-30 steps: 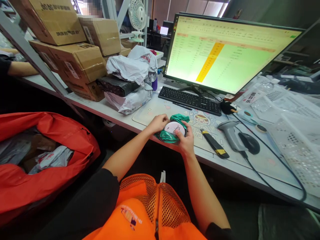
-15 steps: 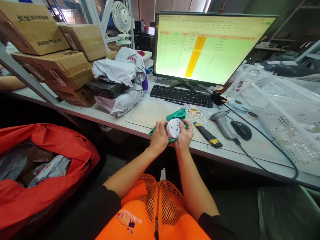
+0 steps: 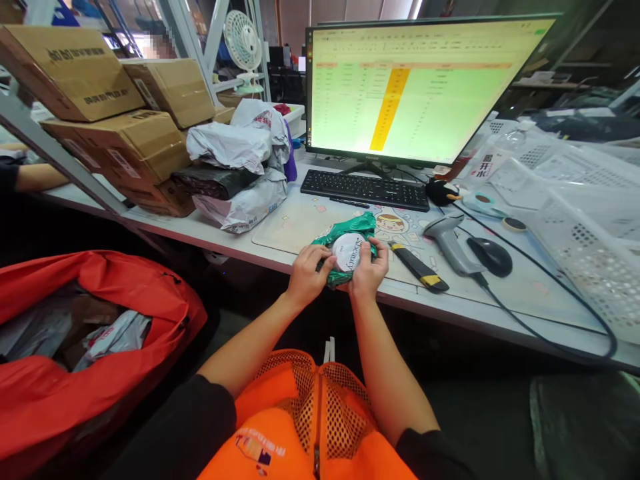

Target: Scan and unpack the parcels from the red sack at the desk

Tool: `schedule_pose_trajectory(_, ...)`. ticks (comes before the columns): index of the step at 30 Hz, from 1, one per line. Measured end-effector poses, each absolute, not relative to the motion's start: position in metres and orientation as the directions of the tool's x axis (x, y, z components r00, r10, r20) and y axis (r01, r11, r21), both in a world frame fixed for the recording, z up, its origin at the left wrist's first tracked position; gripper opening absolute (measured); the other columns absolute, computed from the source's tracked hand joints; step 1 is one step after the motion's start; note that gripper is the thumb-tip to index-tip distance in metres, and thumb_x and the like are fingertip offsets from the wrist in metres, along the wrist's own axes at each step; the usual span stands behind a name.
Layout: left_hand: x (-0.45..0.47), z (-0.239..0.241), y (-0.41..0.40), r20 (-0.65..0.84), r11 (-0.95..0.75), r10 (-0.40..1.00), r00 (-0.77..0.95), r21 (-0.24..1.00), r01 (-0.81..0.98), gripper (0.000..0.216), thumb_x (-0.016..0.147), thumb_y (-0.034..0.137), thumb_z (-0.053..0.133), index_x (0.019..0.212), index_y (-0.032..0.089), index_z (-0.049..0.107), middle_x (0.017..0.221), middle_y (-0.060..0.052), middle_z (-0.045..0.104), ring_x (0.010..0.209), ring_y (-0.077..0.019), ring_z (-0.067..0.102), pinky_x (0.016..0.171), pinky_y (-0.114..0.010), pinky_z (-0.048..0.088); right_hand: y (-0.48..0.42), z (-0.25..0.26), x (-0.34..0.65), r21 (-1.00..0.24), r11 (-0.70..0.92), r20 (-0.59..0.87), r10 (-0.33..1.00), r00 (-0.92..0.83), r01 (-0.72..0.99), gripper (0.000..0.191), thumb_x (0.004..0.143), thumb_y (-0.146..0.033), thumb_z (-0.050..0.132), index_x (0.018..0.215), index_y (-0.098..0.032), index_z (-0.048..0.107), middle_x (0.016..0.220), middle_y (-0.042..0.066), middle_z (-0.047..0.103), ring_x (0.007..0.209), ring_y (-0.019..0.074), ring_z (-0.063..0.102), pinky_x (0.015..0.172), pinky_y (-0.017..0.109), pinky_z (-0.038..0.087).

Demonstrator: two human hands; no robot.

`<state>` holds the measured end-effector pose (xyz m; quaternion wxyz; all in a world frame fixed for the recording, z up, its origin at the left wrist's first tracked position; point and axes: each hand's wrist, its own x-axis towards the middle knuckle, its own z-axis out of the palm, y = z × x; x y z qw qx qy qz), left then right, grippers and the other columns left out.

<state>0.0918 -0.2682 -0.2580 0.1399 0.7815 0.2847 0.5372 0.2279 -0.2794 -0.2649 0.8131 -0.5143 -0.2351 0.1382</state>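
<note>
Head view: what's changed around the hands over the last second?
The left hand has shifted toward the wearer along the left side of the white round container, whose lettering shows more clearly. Still the same: the right hand grips it amid the green wrapper; cutter, scanner and keyboard stay put.

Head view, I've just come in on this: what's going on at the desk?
A person in an orange vest has both hands on a round white tub with green plastic around it, near the front edge of the desk. The right hand grips the tub's right side; the left hand is at its left, though exactly what its fingers pinch is unclear. A black-and-yellow cutter and a grey scanner lie to the right.
</note>
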Motion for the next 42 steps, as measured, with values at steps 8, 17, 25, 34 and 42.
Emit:
schedule_pose_trajectory(8, 0.090, -0.257, -0.280, 0.760, -0.874, 0.486, 0.431, 0.428, 0.231, 0.020, 0.103, 0.029, 0.056, 0.090, 0.020, 0.067, 0.098, -0.008, 0.069, 0.099, -0.0227, 0.059, 0.093, -0.040, 0.048, -0.278, -0.264, 0.228, -0.890, 0.447, 0.143, 0.460, 0.876, -0.090, 0.042, 0.075, -0.052, 0.074, 0.099, -0.020, 0.063, 0.096, 0.002, 0.065, 0.090, 0.0171, 0.061, 0.086, 0.033, 0.050)
schedule_pose_trajectory(17, 0.098, -0.275, -0.295, 0.543, -0.588, 0.777, 0.319, 0.807, 0.058, 0.041, 0.100, 0.058, 0.053, 0.092, 0.019, 0.065, 0.095, -0.009, 0.071, 0.097, -0.0235, 0.065, 0.090, -0.037, 0.051, -0.279, -0.255, 0.227, -0.854, 0.427, 0.060, 0.648, 0.759, -0.297, 0.053, 0.065, -0.061, 0.079, 0.093, -0.023, 0.054, 0.074, -0.003, 0.060, 0.067, 0.0151, 0.060, 0.062, 0.029, 0.052)
schedule_pose_trajectory(25, 0.075, -0.219, -0.286, 0.220, -0.228, 0.874, 0.433, 0.973, -0.032, 0.058, 0.082, 0.063, 0.076, 0.114, 0.016, 0.066, 0.105, -0.008, 0.073, 0.093, -0.0222, 0.066, 0.082, -0.031, 0.053, -0.328, -0.221, 0.223, -0.867, 0.417, 0.498, 0.741, 0.450, 0.273, 0.035, 0.095, -0.053, 0.062, 0.113, -0.023, 0.068, 0.112, 0.007, 0.072, 0.102, 0.0212, 0.067, 0.090, 0.035, 0.055)
schedule_pose_trajectory(34, 0.062, -0.198, -0.305, 0.195, -0.126, 0.750, 0.632, 0.980, -0.153, 0.051, 0.084, 0.056, 0.079, 0.115, 0.015, 0.071, 0.106, -0.007, 0.075, 0.093, -0.0205, 0.066, 0.083, -0.028, 0.052, -0.403, -0.182, 0.255, -0.487, 0.240, 0.675, 0.714, 0.187, 0.840, 0.038, 0.104, -0.049, 0.050, 0.097, -0.020, 0.073, 0.077, 0.004, 0.074, 0.059, 0.0152, 0.064, 0.059, 0.026, 0.048)
schedule_pose_trajectory(42, 0.074, -0.205, -0.303, 0.072, 0.236, 0.785, 0.616, 0.884, -0.404, 0.056, 0.074, 0.060, 0.085, 0.103, 0.013, 0.073, 0.092, -0.008, 0.074, 0.083, -0.0214, 0.068, 0.074, -0.029, 0.053, -0.480, -0.159, 0.311, -0.610, -0.145, 0.637, 0.496, 0.591, 0.779, 0.052, 0.093, -0.071, 0.057, 0.090, -0.022, 0.073, 0.074, 0.007, 0.068, 0.067, 0.0217, 0.063, 0.063, 0.034, 0.049)
